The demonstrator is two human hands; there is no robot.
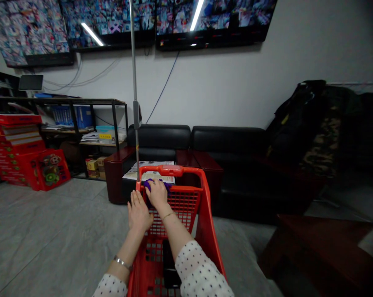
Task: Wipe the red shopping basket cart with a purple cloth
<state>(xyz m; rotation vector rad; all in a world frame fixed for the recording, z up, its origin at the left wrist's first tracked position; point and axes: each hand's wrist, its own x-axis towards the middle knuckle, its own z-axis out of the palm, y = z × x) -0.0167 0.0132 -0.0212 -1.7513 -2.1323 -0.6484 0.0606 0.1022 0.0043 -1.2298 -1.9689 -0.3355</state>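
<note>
A red plastic shopping cart [205,214] stands right in front of me. My right hand [157,193] presses a purple cloth [167,187] against the far left inside wall of the cart, fingers curled over it. My left hand [139,212] lies flat with fingers stretched out on the cart's left rim, just below the right hand. A metal pole [134,90] rises from the cart's front left corner. Both wrists wear thin bracelets, and the sleeves are white with dots.
A black leather sofa [229,144] with dark red side tables stands behind the cart, papers [149,171] on its seat. Red boxes [22,156] and a metal shelf [81,123] are at left. A dark table [322,247] sits at right. Screens hang on the wall.
</note>
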